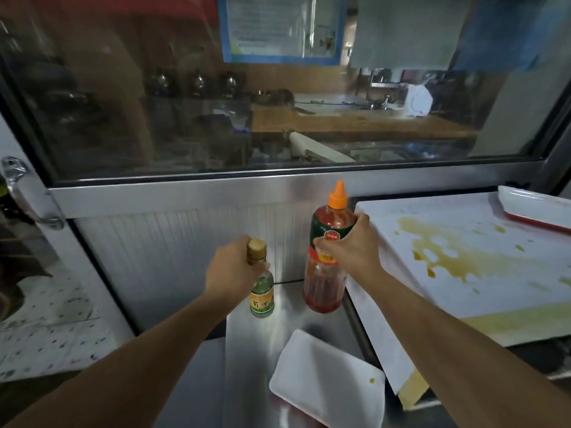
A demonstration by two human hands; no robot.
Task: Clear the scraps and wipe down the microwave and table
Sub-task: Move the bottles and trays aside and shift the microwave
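My left hand (230, 267) grips the neck of a small clear bottle (262, 291) with a gold cap and a yellow-green label, standing on the steel table (244, 366). My right hand (349, 245) grips the upper body of a tall red sauce bottle (324, 288) with an orange nozzle cap, upright beside it. To the right the white top of the microwave (463, 273) carries brown and yellow-green spills.
A white tray (327, 384) lies on the table near me, with a small green speck on it. Another white and red tray (537, 208) rests on the microwave's far right. Behind the bottles stand a ribbed metal panel and a glass window. A tiled floor shows at left.
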